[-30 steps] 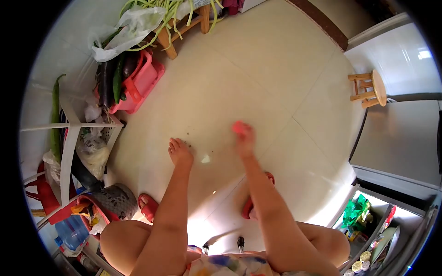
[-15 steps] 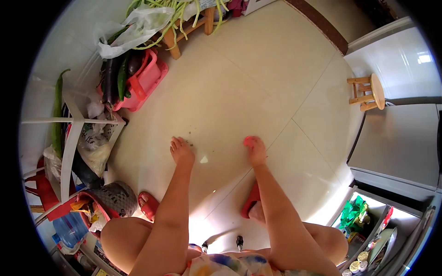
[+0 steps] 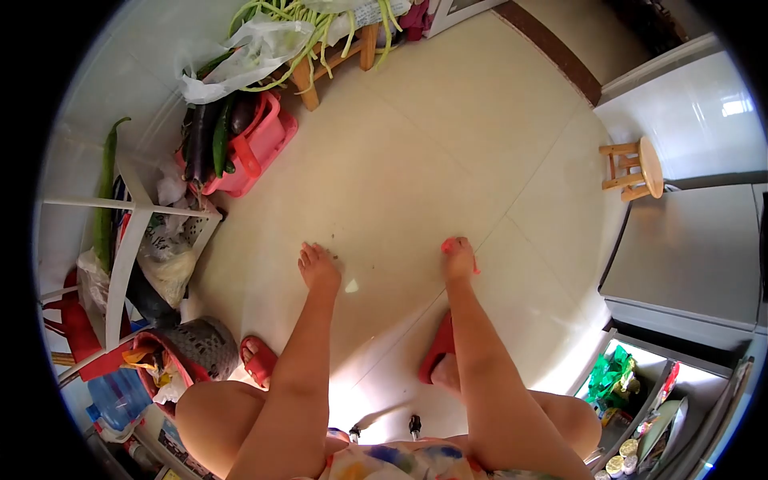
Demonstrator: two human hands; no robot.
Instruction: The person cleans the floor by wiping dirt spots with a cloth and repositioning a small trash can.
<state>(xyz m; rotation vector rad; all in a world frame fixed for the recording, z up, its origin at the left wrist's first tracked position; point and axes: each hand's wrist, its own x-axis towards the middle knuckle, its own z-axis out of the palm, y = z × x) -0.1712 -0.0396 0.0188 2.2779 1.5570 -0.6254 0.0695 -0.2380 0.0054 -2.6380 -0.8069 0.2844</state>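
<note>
My right hand [image 3: 459, 262] is closed around a crumpled red piece, thin like a bit of plastic or cloth [image 3: 448, 246]. Some of it sticks out past the fingers on both sides; its exact kind does not show. Over the floor to the left, my left hand [image 3: 320, 269] has its fingers slightly apart, with nothing visible in them. Small dark crumbs [image 3: 374, 266] lie on the pale tiled floor [image 3: 400, 176] between and just beyond the hands. Near my left hand is a small bright triangular patch [image 3: 352, 285], a scrap or a reflection.
A pink basket [image 3: 268, 144] holds eggplants and green vegetables at upper left, below long beans [image 3: 320, 32]. A white rack [image 3: 128, 264] and a bin [image 3: 204, 348] stand left. Right are a wooden stool [image 3: 650, 166], a grey cabinet [image 3: 688, 260] and an open drawer [image 3: 640, 384].
My right hand has moved a little to the right with the red piece, and more of it now shows beside the hand. My left hand has barely shifted. The view has tilted slightly.
</note>
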